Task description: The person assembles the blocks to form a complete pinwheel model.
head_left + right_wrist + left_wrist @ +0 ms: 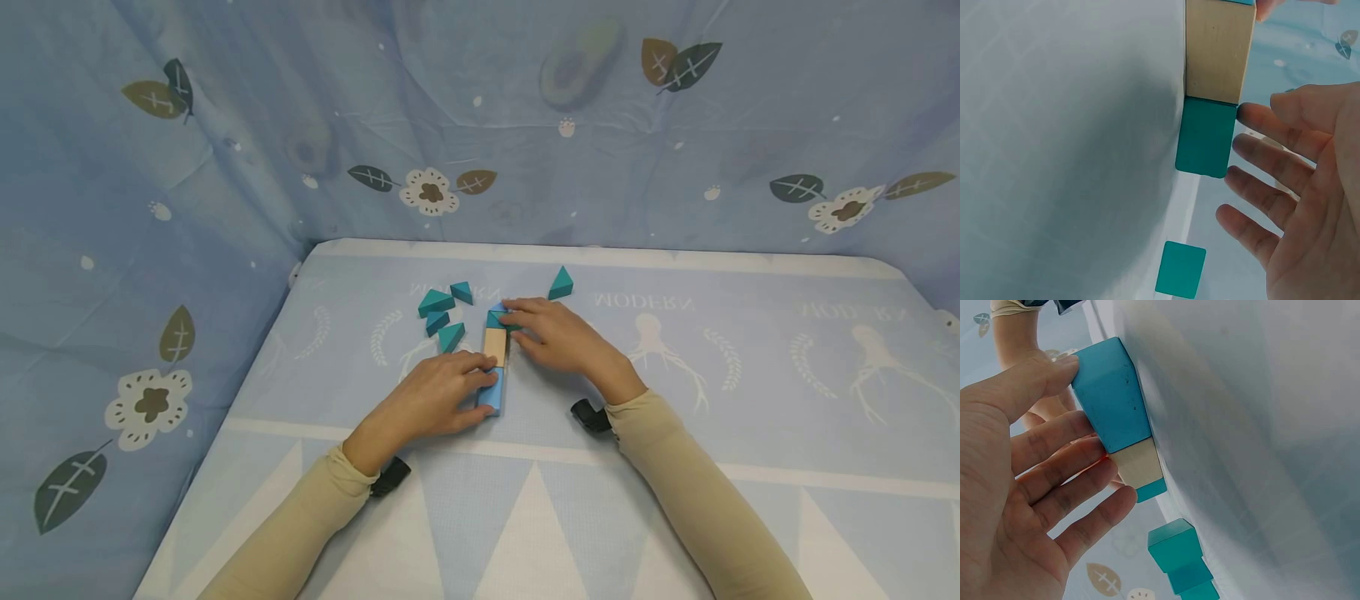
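A row of blocks runs away from me: a blue block (pixel 491 398) nearest, a plain wooden block (pixel 494 343), then a small teal block (pixel 495 320) and a light blue tip (pixel 498 307). My left hand (pixel 435 393) lies along the row's left side, its thumb at the blue block's near end and its fingers extended toward the wooden block. Over the far end reaches my right hand (pixel 558 337). In the right wrist view its fairly straight fingertips (pixel 1246 145) touch or nearly touch a teal block (pixel 1207 137). These fingers partly cover the far blocks.
Left of the row lie several loose teal triangular blocks, among them one large triangle (pixel 436 302) and one close to the row (pixel 451 337). Another teal triangle (pixel 561 283) stands beyond my right hand. A patterned cloth (pixel 750 350) covers the table; a blue curtain (pixel 480 125) hangs behind.
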A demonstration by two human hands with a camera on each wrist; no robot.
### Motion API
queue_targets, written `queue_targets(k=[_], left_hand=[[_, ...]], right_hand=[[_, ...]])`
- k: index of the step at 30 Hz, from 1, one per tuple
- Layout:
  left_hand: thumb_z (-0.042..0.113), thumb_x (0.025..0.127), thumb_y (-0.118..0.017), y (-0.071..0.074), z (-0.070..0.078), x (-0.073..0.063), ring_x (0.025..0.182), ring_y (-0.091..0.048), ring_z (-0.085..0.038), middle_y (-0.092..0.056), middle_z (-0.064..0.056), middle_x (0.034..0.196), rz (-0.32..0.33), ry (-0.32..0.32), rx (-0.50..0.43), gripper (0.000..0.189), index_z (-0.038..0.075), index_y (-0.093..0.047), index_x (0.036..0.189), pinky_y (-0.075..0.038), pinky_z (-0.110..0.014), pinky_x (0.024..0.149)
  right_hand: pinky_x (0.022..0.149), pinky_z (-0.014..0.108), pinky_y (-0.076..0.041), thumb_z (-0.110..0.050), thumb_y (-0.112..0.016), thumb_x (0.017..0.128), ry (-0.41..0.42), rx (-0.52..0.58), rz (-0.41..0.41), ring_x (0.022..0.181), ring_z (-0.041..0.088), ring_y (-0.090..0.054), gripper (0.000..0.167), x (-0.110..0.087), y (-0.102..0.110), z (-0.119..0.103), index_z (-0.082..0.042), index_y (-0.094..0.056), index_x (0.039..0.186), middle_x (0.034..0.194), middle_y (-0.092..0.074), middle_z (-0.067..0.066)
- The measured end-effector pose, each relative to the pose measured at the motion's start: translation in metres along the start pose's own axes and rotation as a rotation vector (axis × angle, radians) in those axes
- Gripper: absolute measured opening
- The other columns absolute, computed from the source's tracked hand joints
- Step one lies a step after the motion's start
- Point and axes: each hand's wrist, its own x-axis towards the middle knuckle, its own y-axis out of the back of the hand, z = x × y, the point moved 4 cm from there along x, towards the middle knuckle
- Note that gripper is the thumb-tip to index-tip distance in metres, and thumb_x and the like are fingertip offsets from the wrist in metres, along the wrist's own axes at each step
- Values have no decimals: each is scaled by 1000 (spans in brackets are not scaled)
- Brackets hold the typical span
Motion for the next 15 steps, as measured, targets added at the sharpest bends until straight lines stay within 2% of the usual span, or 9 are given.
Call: queue_targets(k=[15], left_hand=[[38,85,-75,-2,-1,0,115,-62,-20,-66,-5,125,2,1,0,44,8,-73,117,-52,-33,96]], right_hand=[[115,51,-33,-20,-53,101,-20,6,-16,140,31,-41,38,1,-2,-1,-7,-57,137,150,-46,10]])
